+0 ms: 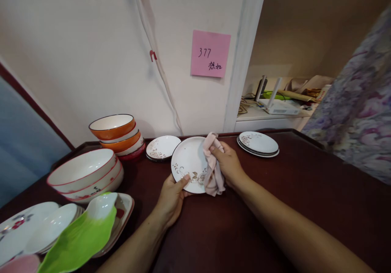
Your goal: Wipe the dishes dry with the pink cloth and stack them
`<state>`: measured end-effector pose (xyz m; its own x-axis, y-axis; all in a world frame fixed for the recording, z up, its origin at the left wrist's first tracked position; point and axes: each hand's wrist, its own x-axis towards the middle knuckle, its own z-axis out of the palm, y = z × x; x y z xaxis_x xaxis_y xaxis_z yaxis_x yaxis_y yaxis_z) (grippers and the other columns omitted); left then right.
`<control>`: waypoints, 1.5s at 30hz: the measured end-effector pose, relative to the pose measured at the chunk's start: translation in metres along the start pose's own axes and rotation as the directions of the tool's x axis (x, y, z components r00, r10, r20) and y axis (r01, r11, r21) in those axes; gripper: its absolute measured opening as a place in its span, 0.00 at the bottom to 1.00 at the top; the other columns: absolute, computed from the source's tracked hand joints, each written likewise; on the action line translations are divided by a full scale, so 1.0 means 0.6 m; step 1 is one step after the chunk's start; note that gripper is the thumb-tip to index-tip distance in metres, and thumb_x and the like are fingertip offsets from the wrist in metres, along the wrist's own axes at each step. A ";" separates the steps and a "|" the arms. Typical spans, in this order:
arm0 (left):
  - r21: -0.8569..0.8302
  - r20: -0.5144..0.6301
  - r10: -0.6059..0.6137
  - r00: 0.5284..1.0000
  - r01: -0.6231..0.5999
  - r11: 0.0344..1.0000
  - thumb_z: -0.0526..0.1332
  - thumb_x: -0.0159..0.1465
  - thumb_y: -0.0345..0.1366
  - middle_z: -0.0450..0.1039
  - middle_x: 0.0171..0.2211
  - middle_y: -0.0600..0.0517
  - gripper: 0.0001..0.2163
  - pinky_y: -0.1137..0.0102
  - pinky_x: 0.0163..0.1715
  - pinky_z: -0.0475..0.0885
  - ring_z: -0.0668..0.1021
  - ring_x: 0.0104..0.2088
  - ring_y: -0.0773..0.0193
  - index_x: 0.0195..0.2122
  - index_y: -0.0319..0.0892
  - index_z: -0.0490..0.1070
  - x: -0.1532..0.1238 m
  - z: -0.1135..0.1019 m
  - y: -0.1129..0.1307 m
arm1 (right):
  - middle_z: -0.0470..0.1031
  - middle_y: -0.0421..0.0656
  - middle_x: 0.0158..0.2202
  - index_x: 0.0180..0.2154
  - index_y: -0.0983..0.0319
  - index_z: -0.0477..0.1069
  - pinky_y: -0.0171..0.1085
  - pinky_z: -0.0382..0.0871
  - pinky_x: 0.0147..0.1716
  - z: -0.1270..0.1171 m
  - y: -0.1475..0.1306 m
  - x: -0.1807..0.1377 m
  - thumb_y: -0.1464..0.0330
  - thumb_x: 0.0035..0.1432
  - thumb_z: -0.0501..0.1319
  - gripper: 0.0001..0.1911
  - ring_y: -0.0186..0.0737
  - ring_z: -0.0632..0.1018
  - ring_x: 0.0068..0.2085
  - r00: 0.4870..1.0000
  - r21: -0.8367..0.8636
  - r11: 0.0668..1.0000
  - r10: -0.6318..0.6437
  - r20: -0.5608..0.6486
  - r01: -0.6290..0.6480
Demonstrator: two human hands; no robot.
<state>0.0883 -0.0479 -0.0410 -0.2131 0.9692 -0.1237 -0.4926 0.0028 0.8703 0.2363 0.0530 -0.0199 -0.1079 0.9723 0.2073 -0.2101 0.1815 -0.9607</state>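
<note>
A white plate (188,156) with a dark rim and brown floral print is held tilted above the dark table. My left hand (173,195) grips its lower left edge, thumb on the face and fingers underneath. In my right hand (228,164) is a pale pink cloth (213,171), pressed against the plate's right side and covering that edge. Behind the held plate, to the left, lies a small stack of matching plates (163,147). Another stack of matching plates (258,143) sits farther right.
At the left stand orange bowls (113,132), large red-rimmed bowls (84,171), a green leaf-shaped dish (82,236), small white bowls (55,226) and an oval plate (21,224). A white cable (160,71) hangs down the wall behind. A router (281,105) rests on the shelf at right.
</note>
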 end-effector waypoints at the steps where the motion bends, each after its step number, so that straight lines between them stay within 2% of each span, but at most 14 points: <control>1: -0.011 -0.013 0.011 1.000 -0.011 1.000 0.68 0.55 0.34 0.77 0.45 0.39 0.20 0.60 0.37 0.78 0.80 0.40 0.52 0.48 0.35 0.70 0.001 0.000 -0.001 | 0.74 0.39 0.32 0.38 0.61 0.72 0.34 0.65 0.32 0.007 0.011 -0.007 0.59 0.52 0.63 0.14 0.38 0.72 0.32 0.999 0.027 1.000 0.015 -0.035 -0.014; 3: -0.044 -0.045 0.039 0.998 -0.041 0.998 0.69 0.54 0.33 0.77 0.46 0.40 0.21 0.60 0.38 0.77 0.80 0.41 0.52 0.49 0.36 0.70 0.001 0.001 -0.002 | 0.75 0.40 0.32 0.40 0.61 0.71 0.35 0.66 0.33 0.025 0.031 -0.025 0.59 0.52 0.63 0.16 0.39 0.74 0.33 0.993 0.083 0.995 0.068 -0.098 -0.060; 5: -0.098 -0.082 0.065 0.995 -0.073 0.993 0.70 0.53 0.32 0.77 0.47 0.42 0.22 0.62 0.41 0.76 0.80 0.43 0.54 0.50 0.38 0.70 0.002 0.000 -0.002 | 0.76 0.41 0.34 0.42 0.60 0.71 0.37 0.67 0.35 0.044 0.047 -0.045 0.58 0.52 0.63 0.17 0.41 0.75 0.34 0.983 0.145 0.981 0.144 -0.110 -0.128; 9: -0.168 -0.129 0.066 0.989 -0.087 0.982 0.69 0.53 0.29 0.77 0.47 0.43 0.22 0.66 0.45 0.74 0.79 0.46 0.56 0.50 0.39 0.72 0.002 -0.002 0.001 | 0.77 0.42 0.35 0.42 0.60 0.70 0.38 0.68 0.38 0.066 0.044 -0.067 0.59 0.50 0.64 0.18 0.42 0.76 0.36 0.973 0.241 0.945 0.230 -0.019 -0.219; 12: -0.165 -0.087 0.042 0.995 -0.056 0.985 0.69 0.54 0.30 0.78 0.46 0.42 0.20 0.65 0.45 0.74 0.79 0.45 0.55 0.49 0.37 0.73 0.000 -0.001 0.004 | 0.76 0.40 0.32 0.39 0.61 0.71 0.39 0.68 0.36 0.052 0.019 -0.050 0.61 0.47 0.66 0.17 0.41 0.75 0.33 0.971 0.283 0.930 0.239 0.023 -0.235; 14: -0.152 -0.048 0.029 0.998 -0.036 0.988 0.68 0.55 0.32 0.78 0.45 0.42 0.19 0.64 0.44 0.75 0.79 0.44 0.54 0.49 0.36 0.73 -0.001 -0.001 0.005 | 0.75 0.39 0.30 0.38 0.61 0.71 0.38 0.67 0.34 0.032 0.002 -0.030 0.62 0.47 0.66 0.16 0.40 0.74 0.30 0.979 0.251 0.947 0.202 0.031 -0.203; 19: -0.126 -0.059 0.070 0.996 -0.077 0.989 0.65 0.56 0.32 0.77 0.47 0.45 0.18 0.64 0.41 0.75 0.78 0.44 0.56 0.49 0.41 0.71 -0.001 -0.002 0.004 | 0.74 0.39 0.30 0.36 0.62 0.73 0.36 0.64 0.32 -0.010 -0.019 0.005 0.62 0.48 0.65 0.14 0.38 0.72 0.30 0.998 -0.028 0.998 0.052 0.042 -0.051; 23: -0.069 -0.066 0.087 0.994 -0.092 0.993 0.63 0.55 0.28 0.76 0.46 0.47 0.18 0.65 0.38 0.75 0.78 0.40 0.60 0.47 0.41 0.72 0.002 -0.004 -0.001 | 0.73 0.40 0.30 0.36 0.62 0.73 0.36 0.63 0.31 -0.015 -0.027 0.005 0.61 0.51 0.62 0.12 0.38 0.72 0.31 0.998 -0.158 0.986 -0.048 0.037 0.053; 28: -0.028 -0.124 0.130 0.984 -0.134 0.991 0.65 0.54 0.31 0.77 0.41 0.48 0.16 0.66 0.36 0.75 0.78 0.36 0.62 0.45 0.40 0.72 0.004 -0.003 -0.008 | 0.73 0.40 0.31 0.36 0.62 0.73 0.36 0.63 0.33 -0.007 -0.040 -0.009 0.62 0.54 0.60 0.11 0.39 0.72 0.33 0.988 -0.268 0.951 -0.144 0.052 0.153; 34: -0.012 -0.149 0.146 0.978 -0.149 0.989 0.65 0.55 0.33 0.78 0.38 0.50 0.13 0.68 0.35 0.74 0.78 0.35 0.64 0.42 0.40 0.72 0.004 0.001 -0.009 | 0.72 0.39 0.29 0.35 0.60 0.73 0.36 0.62 0.33 0.004 -0.057 -0.028 0.64 0.55 0.58 0.08 0.39 0.71 0.32 0.970 -0.338 0.909 -0.227 0.087 0.243; 45: -0.019 -0.119 0.126 0.985 -0.129 0.991 0.65 0.55 0.32 0.78 0.38 0.49 0.12 0.71 0.32 0.73 0.77 0.33 0.66 0.42 0.40 0.72 0.004 0.001 -0.006 | 0.72 0.38 0.29 0.35 0.59 0.73 0.36 0.62 0.32 0.003 -0.054 -0.024 0.64 0.56 0.58 0.08 0.39 0.71 0.32 0.973 -0.338 0.913 -0.216 0.077 0.230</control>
<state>0.0899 -0.0458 -0.0441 -0.3725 0.9254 -0.0692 -0.4771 -0.1270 0.8696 0.2429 0.0329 0.0087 -0.1343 0.8957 0.4238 0.1118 0.4387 -0.8917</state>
